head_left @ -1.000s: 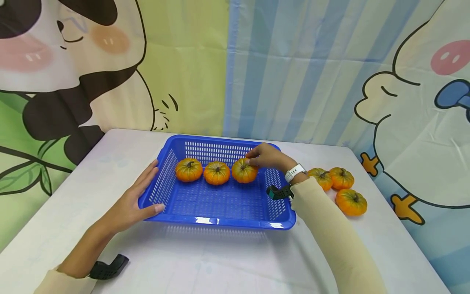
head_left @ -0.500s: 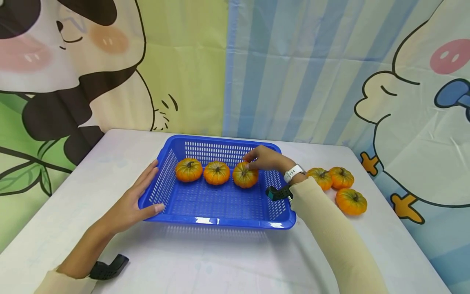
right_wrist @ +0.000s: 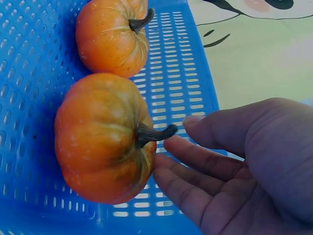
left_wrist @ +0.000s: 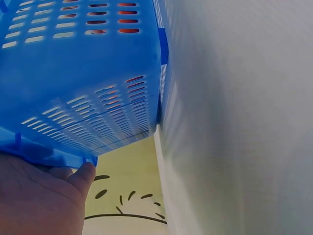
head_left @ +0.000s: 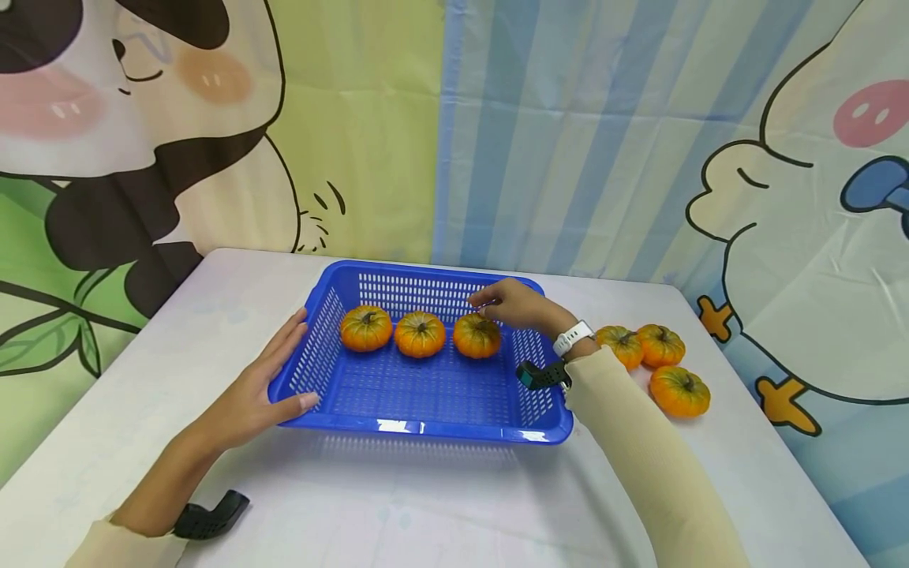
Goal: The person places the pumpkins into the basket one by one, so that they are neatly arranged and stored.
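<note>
Right hand (head_left: 517,306), fingers parted, could tip the rightmost round orange pumpkin (head_left: 476,338) in the blue plastic basket (head_left: 426,398) by catching its stem (right_wrist: 152,135). Left hand (head_left: 245,398), fingers straight, might shove the basket

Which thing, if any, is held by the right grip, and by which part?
Nothing: the right grip is beside the rightmost pumpkin in the basket, its thumb apart from the stem.

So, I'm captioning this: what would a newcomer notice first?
Most likely the bright blue basket near the middle of the head view, with three orange pumpkins in a row inside. Next, probably the big cartoon panda on the backdrop at left and three more pumpkins right of the basket.
</note>
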The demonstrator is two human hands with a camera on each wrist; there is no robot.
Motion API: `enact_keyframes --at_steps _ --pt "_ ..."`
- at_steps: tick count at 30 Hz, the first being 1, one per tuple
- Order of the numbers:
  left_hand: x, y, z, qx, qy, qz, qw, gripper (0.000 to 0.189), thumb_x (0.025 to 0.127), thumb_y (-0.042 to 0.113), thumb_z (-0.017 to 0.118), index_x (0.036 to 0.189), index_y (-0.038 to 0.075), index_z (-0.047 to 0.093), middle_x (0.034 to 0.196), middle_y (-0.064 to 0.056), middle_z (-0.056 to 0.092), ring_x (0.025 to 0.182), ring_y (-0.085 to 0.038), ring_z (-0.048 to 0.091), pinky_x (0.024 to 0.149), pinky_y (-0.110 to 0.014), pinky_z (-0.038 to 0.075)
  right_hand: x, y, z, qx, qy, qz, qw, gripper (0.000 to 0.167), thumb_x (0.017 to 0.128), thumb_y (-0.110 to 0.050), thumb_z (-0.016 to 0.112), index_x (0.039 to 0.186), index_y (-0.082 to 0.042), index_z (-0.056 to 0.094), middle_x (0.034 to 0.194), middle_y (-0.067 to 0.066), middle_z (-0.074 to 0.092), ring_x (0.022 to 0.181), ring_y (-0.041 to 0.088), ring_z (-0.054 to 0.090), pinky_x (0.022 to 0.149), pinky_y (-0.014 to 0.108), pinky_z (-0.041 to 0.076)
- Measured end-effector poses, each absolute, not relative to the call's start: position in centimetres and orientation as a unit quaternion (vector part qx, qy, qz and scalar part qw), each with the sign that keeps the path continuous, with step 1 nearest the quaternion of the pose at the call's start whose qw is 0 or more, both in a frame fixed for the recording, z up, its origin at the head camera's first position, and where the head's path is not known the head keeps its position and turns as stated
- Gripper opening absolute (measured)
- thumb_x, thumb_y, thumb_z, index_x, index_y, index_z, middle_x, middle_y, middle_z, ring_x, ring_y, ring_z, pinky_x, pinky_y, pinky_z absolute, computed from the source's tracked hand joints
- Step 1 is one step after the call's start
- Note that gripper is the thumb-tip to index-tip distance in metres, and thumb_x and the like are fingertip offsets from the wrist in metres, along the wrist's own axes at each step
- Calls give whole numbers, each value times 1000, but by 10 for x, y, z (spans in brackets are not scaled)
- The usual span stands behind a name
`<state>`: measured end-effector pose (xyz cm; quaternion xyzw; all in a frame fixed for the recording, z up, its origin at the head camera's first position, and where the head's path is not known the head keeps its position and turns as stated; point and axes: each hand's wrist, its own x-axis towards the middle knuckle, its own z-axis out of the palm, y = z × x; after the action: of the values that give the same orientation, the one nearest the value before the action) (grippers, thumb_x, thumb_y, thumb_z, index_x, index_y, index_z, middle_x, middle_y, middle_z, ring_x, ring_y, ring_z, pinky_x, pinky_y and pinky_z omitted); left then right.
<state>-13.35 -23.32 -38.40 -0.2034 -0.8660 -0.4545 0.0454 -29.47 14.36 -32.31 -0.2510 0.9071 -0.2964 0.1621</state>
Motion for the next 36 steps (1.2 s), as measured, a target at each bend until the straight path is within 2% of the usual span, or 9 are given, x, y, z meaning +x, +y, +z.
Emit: enact_keyframes --at_steps 9,19,28,36 --pt "-134 -233 -384 -210 -860 -464 42 93 84 22 70 157 13 14 163 4 1 147 -35 4 101 -76 17 -290 145 -317 -252 903 -307 164 34 97 -10 58 129 -1 62 125 11 64 113 24 60 97 39 48" --pt "-133 -233 -383 -211 -859 -464 42 93 84 21 70 157 12 14 163 3 1 147 -34 4 101 -75 18 -283 162 -301 -280 893 -324 137 34 98 -13 56 129 -1 62 127 16 62 116 25 59 99 42 47" --pt "-132 -232 -382 -206 -867 -451 43 93 84 22 71 157 12 14 163 3 2 147 -36 6 100 -74 22 -275 183 -294 -238 891 -366 123 36 97 -18 59 130 -3 62 129 14 61 119 28 56 100 46 46" --pt "-132 -233 -382 -210 -868 -448 50 93 83 22 71 157 12 15 163 2 3 146 -36 7 100 -74 22 -264 201 -292 -223 893 -381 85 36 97 -19 60 129 -4 62 127 13 62 117 28 58 97 45 48"
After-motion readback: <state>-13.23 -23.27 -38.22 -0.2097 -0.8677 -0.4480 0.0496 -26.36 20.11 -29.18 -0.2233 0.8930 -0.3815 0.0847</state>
